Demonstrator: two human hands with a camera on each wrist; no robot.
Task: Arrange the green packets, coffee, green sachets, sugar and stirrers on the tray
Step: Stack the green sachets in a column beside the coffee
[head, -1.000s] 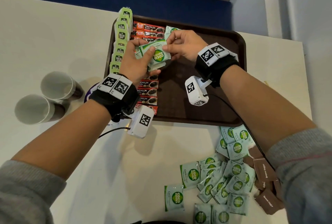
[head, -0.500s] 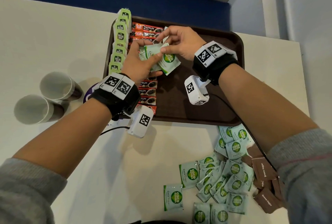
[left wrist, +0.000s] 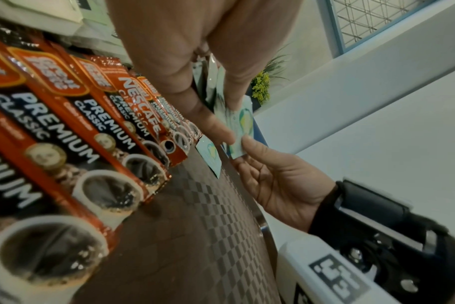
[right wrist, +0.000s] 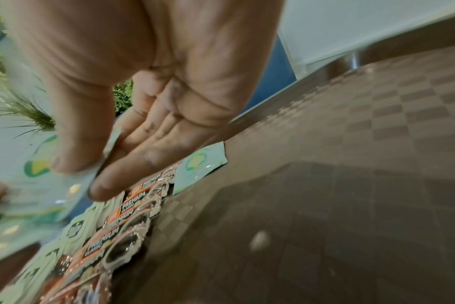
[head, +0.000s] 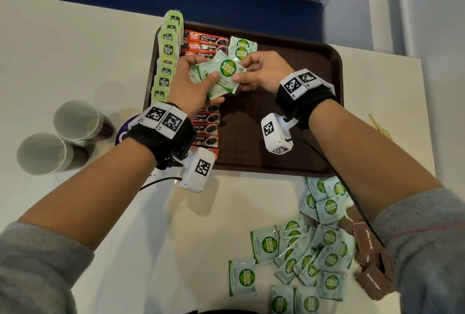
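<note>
Left hand point(head: 192, 84): over the tray's left half, fingers and thumb curled round a fanned stack of green sachets point(head: 218, 79).
Right hand point(head: 261, 74): just right of the left hand, thumb and forefinger pinching the top sachet point(head: 227, 67) of that stack by its right edge.
Stack: held between the two hands, above the coffee row, clear of the tray floor.
Placed sachets point(head: 242, 48): two lie overlapping on the tray, just beyond the right hand's fingertips, beside the top coffee sticks.
Coffee point(head: 206, 127): red and black sticks in a column under and below the left hand, on the tray.
Green packets point(head: 167, 62): a column along the tray's left rim, left of the left hand.
Tray point(head: 302, 137): brown, checked floor; the part under the right wrist is bare.
Loose sachets point(head: 304, 255): a heap on the table near the right forearm, off the tray.
Sugar point(head: 370, 263): brown packets at the heap's right edge, beside the right sleeve.
Cups point(head: 60, 137): two paper cups on their sides, well left of the left wrist.
</note>
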